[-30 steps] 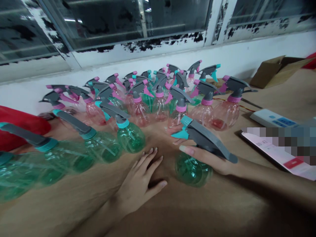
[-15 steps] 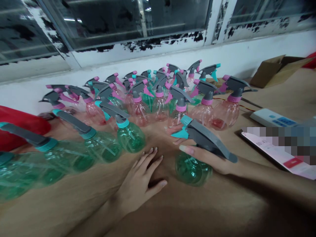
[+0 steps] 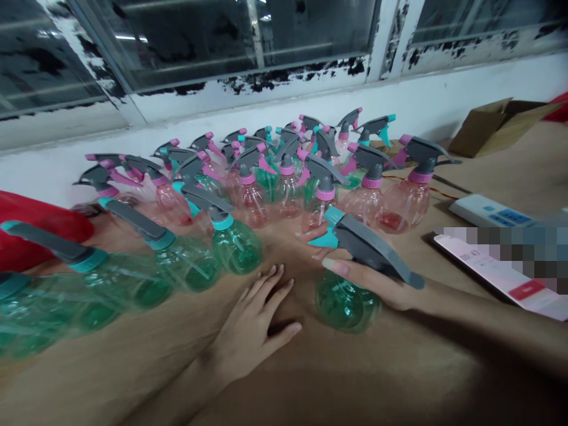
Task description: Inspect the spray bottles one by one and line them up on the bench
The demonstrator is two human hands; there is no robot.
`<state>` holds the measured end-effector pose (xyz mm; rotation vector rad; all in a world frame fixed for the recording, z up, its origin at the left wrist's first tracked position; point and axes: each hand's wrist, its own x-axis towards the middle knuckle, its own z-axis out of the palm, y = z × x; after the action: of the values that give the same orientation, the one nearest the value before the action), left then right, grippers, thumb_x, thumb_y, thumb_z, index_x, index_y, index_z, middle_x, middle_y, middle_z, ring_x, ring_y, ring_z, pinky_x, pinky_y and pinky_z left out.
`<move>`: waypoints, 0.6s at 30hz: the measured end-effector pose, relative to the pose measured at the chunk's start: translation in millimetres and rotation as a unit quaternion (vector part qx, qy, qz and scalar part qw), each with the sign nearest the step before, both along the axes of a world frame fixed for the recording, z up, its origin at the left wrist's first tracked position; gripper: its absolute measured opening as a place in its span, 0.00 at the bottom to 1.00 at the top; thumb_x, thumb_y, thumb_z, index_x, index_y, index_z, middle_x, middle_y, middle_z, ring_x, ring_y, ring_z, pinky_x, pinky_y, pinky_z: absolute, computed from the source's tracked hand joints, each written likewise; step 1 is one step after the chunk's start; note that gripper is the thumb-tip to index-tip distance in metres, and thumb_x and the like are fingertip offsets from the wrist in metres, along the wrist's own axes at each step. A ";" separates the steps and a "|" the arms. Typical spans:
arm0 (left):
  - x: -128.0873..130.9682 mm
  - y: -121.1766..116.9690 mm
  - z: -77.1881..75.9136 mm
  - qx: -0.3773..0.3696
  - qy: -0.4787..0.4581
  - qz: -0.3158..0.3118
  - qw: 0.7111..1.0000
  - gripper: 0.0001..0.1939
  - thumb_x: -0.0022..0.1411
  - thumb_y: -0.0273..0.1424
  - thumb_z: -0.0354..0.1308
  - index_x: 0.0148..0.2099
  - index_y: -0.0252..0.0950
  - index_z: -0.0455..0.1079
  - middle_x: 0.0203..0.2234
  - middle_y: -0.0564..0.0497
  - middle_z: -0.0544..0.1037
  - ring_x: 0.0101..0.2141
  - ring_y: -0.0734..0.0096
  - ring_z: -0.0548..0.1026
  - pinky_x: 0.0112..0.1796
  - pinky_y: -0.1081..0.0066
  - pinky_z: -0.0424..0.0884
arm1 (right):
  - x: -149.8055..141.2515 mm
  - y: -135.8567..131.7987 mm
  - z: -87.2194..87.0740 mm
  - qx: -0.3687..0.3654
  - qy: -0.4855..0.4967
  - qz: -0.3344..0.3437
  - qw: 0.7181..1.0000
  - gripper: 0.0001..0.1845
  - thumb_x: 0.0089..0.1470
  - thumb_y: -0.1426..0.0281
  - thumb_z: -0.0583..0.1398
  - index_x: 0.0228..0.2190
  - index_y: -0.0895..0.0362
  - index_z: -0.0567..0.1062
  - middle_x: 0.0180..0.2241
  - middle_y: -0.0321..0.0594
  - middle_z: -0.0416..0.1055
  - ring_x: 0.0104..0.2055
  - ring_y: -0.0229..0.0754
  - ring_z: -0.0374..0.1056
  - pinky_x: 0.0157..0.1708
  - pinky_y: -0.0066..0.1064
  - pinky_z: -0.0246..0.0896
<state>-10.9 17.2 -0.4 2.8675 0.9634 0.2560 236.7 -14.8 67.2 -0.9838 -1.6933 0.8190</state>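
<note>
My right hand (image 3: 368, 284) is wrapped round the neck of a green spray bottle (image 3: 347, 305) that stands on the brown table (image 3: 310, 378); its grey trigger head (image 3: 373, 251) has a teal nozzle. My left hand (image 3: 255, 325) lies flat on the table just left of that bottle, fingers stretched out and holding nothing. Another green spray bottle (image 3: 235, 244) stands a little beyond my left hand.
Several pink spray bottles (image 3: 399, 204) crowd the back of the table below the window wall. More green bottles (image 3: 133, 278) line the left. A red object (image 3: 39, 228) lies far left. A white device (image 3: 488, 213), a printed sheet (image 3: 497, 272) and a cardboard box (image 3: 501, 124) sit right.
</note>
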 end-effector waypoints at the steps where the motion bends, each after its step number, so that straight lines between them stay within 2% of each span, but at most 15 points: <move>1: -0.1 -0.2 0.3 0.000 0.003 0.001 1.000 0.31 0.67 0.47 0.52 0.66 0.37 0.53 0.65 0.43 0.53 0.63 0.53 0.52 0.58 0.52 0.55 | -0.3 0.0 1.4 -0.007 0.007 0.004 1.000 0.17 0.54 0.61 0.61 0.45 0.53 0.69 0.36 0.37 0.75 0.34 0.40 0.74 0.35 0.33 0.69; 5: -0.2 -0.7 1.2 0.006 0.006 0.002 1.000 0.31 0.67 0.47 0.52 0.65 0.37 0.54 0.65 0.43 0.53 0.63 0.54 0.52 0.58 0.52 0.55 | -1.4 0.2 7.1 0.014 -0.047 -0.032 0.998 0.09 0.56 0.61 0.58 0.36 0.52 0.72 0.26 0.34 0.72 0.26 0.38 0.68 0.27 0.32 0.64; 7: 0.1 -0.3 0.8 0.004 0.003 0.005 1.000 0.30 0.67 0.47 0.52 0.65 0.38 0.55 0.65 0.43 0.54 0.63 0.54 0.52 0.58 0.53 0.56 | -1.3 0.3 8.5 0.039 -0.066 -0.048 0.996 0.09 0.56 0.60 0.58 0.30 0.53 0.72 0.23 0.33 0.70 0.24 0.37 0.66 0.25 0.31 0.61; 9: 0.3 0.3 -0.1 0.003 -0.001 0.006 1.000 0.30 0.66 0.48 0.52 0.64 0.38 0.55 0.64 0.43 0.55 0.63 0.54 0.53 0.58 0.53 0.56 | -0.8 0.4 8.2 0.044 -0.077 -0.046 0.995 0.10 0.56 0.60 0.57 0.29 0.53 0.71 0.24 0.33 0.70 0.25 0.37 0.66 0.26 0.31 0.62; 14: 1.0 0.6 -1.2 0.012 -0.011 0.001 1.000 0.30 0.67 0.47 0.52 0.64 0.36 0.56 0.64 0.42 0.55 0.63 0.54 0.53 0.58 0.53 0.55 | 0.5 -0.2 3.1 -0.008 -0.052 -0.015 0.999 0.16 0.56 0.57 0.58 0.42 0.52 0.73 0.34 0.37 0.74 0.34 0.42 0.70 0.36 0.35 0.67; 16: 1.5 0.3 -0.4 0.015 -0.015 -0.002 1.000 0.30 0.67 0.47 0.52 0.63 0.35 0.57 0.64 0.42 0.55 0.63 0.54 0.53 0.58 0.53 0.55 | 1.3 -1.0 0.7 -0.001 -0.034 -0.005 0.999 0.21 0.53 0.57 0.60 0.47 0.51 0.72 0.36 0.37 0.74 0.35 0.42 0.70 0.36 0.34 0.68; 18: 2.2 0.3 0.5 0.017 -0.012 -0.005 1.000 0.30 0.67 0.46 0.52 0.63 0.34 0.57 0.64 0.42 0.55 0.63 0.55 0.53 0.58 0.54 0.55 | 2.7 -2.7 -0.8 0.012 -0.030 -0.014 0.999 0.26 0.49 0.57 0.63 0.50 0.49 0.71 0.34 0.35 0.75 0.29 0.40 0.70 0.30 0.32 0.68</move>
<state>-8.7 17.5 0.1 2.8916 0.9508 0.3067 239.5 -17.5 66.5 -1.0223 -1.7333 0.7566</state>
